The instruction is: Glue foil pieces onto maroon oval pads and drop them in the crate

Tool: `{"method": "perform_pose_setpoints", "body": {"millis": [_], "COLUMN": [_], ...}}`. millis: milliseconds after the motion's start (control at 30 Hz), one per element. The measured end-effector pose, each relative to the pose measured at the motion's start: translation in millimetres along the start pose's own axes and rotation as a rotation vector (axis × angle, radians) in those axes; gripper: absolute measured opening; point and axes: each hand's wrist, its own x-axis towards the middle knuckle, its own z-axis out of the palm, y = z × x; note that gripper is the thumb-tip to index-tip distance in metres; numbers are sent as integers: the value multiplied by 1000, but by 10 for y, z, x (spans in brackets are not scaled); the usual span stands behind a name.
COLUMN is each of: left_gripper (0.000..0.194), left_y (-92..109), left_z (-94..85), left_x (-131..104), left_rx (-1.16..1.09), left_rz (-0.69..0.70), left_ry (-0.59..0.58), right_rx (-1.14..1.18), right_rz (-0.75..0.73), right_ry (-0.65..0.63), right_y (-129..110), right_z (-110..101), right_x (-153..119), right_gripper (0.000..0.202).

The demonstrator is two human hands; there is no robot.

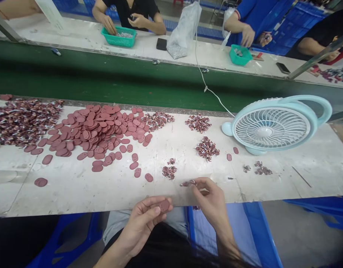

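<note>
My left hand (145, 221) holds one dark red oval piece (164, 206) between thumb and fingers, below the near edge of the white table (76, 190). My right hand (212, 201) rests at the table's near edge with its fingertips pinching a small red-and-white patterned piece (188, 183). A big heap of dark red oval pieces (95, 130) lies to the left. Small piles of patterned pieces (207, 148) lie ahead of my right hand.
A light blue desk fan (272, 126) stands at the right, its white cord (200, 70) running up. A large heap of patterned pieces (23, 119) covers the far left. Beyond the green conveyor belt (104, 78), other people work at green baskets (119, 36).
</note>
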Motion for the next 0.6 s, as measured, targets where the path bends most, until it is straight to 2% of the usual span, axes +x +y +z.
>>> {"method": "perform_pose_setpoints", "body": {"millis": [100,233,367,600], "left_gripper": [24,25,25,11], "left_y": [-36,-100,-150,-162], "left_z": [27,69,66,80], "left_x": [17,19,23,32], "left_rx": [14,43,39,90], "left_rz": [27,104,136,108], "left_ry": [-1,-12,-69,-64], "right_rx": [196,494,458,305], "right_rz": [35,128,198,114], "right_ry": [-48,-303,-340,-369], "right_y": [-65,-134,-145,-202], "right_z": [12,120,217,139], "right_x": [-229,-498,-573,-499], "right_gripper": [23,13,13,9]}}
